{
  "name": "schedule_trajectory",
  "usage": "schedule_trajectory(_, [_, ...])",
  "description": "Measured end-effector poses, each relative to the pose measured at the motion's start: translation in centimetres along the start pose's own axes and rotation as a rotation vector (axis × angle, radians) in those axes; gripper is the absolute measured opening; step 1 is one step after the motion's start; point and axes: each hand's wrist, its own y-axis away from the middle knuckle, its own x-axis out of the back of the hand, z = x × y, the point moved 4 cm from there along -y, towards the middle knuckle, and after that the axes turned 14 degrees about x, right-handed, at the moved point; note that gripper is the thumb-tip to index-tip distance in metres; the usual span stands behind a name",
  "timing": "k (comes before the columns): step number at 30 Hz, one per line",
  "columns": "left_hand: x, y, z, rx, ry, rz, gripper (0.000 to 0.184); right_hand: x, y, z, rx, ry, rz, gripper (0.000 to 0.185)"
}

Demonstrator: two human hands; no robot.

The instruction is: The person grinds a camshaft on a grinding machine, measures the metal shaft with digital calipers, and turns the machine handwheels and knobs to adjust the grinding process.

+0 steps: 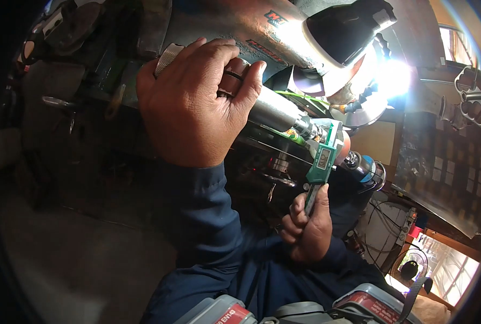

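Observation:
My left hand (192, 102) is wrapped around a thick metal cylinder (275, 109), back of the hand up and thumb along its side. A knurled end (168, 58) shows past the fingers. The cylinder narrows to a stepped metal tip (307, 128) at the right. My right hand (309, 222) is closed around the beam of a green digital caliper (321, 162), below its display. The caliper's jaws are up beside the tip; whether they touch it I cannot tell. The digits on the display are too small to read.
A black lamp (346, 32) shines from above. Behind the cylinder is a worn reddish-grey machine body (224, 24). A blue-banded round part (367, 170) sits right of the caliper. A respirator (300, 310) fills the bottom edge. Cables (383, 216) hang at lower right.

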Motion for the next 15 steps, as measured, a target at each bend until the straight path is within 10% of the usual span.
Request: schedule_trajectory(15, [0.0,-0.1,0.1,0.004,0.049,-0.014,0.027,0.3,-0.2,0.4,0.022,0.031,-0.021,0.062])
